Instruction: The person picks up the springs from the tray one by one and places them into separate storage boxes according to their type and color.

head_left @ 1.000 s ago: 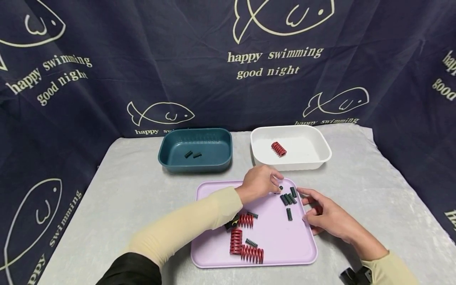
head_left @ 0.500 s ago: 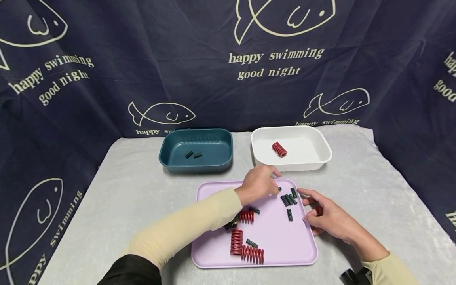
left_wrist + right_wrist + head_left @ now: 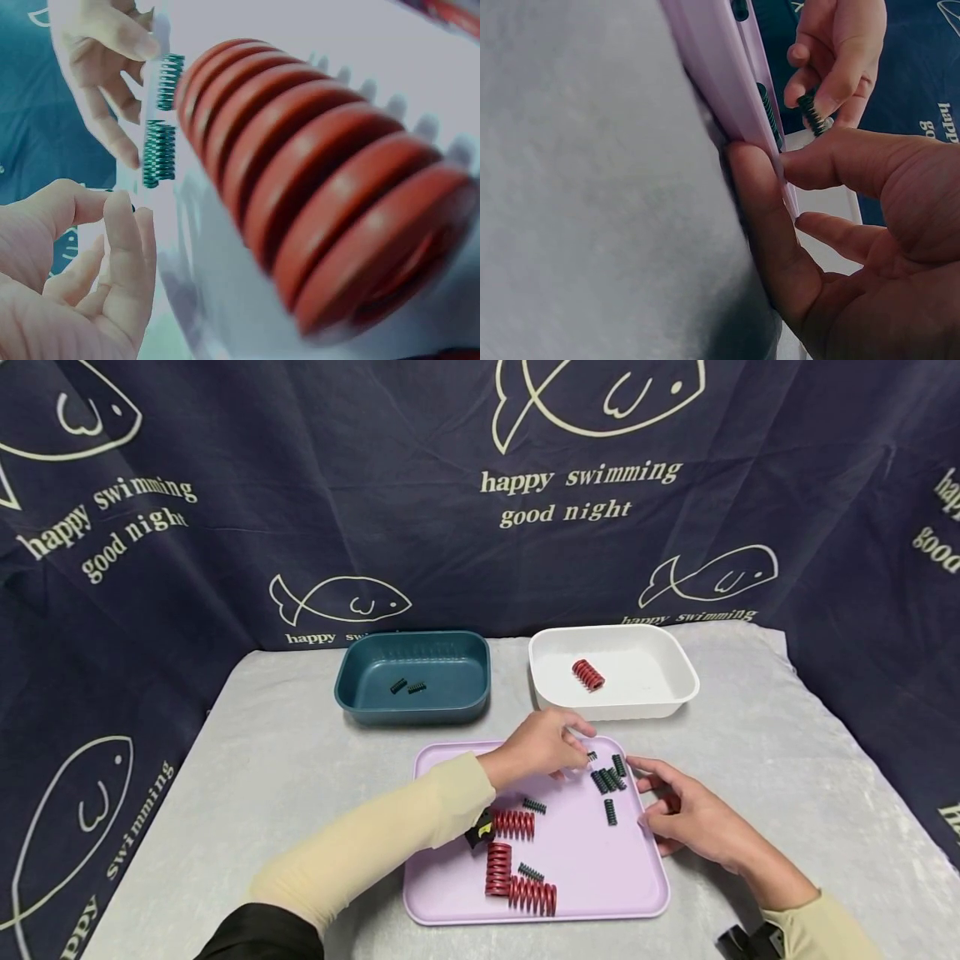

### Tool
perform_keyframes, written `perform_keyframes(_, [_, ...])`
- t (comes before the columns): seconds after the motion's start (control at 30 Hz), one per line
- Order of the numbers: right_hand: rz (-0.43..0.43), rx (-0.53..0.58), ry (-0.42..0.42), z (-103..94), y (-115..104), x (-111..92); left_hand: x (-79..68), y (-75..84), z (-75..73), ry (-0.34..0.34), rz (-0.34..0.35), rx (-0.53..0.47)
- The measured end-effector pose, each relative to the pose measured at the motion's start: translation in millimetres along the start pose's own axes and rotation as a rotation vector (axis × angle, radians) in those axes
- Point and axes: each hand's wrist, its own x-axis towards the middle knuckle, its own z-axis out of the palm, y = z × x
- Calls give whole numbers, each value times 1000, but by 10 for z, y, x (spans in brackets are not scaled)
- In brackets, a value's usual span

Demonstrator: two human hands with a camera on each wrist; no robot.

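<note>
In the head view my left hand [image 3: 542, 745] is over the far right part of a lilac tray [image 3: 592, 868]. It pinches a small dark green spring [image 3: 812, 114] between thumb and fingertips, plain in the right wrist view. My right hand [image 3: 693, 817] grips the tray's right edge, thumb at the rim and fingers lower on the outside. Several more green springs [image 3: 611, 812] lie on the tray near that edge. Large red springs [image 3: 498, 869] lie in the tray's left half, with small green springs [image 3: 535, 806] among them.
Behind the tray stand a dark teal bin [image 3: 412, 710] holding two small green springs [image 3: 417, 687] and a white bin [image 3: 645, 677] with a red spring [image 3: 588, 675]. A wrist camera [image 3: 480, 831] on the left arm hangs close over the red springs.
My left forearm has shifted slightly left, and the green spring at its fingertips has changed its angle. My right hand keeps its grip on the tray's edge.
</note>
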Motion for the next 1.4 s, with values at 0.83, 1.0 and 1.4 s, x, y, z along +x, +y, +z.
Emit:
perform_keyframes(0.83, [7, -16, 17, 17, -10, 0, -195, 189, -917, 16, -8, -165])
perform_keyframes(1.0, [16, -13, 17, 17, -18, 2, -208, 195, -1075, 42, -18, -141])
perform_keyframes(1.4, [20, -13, 10, 10, -23, 6, -145, 134, -1525, 148, -65, -147])
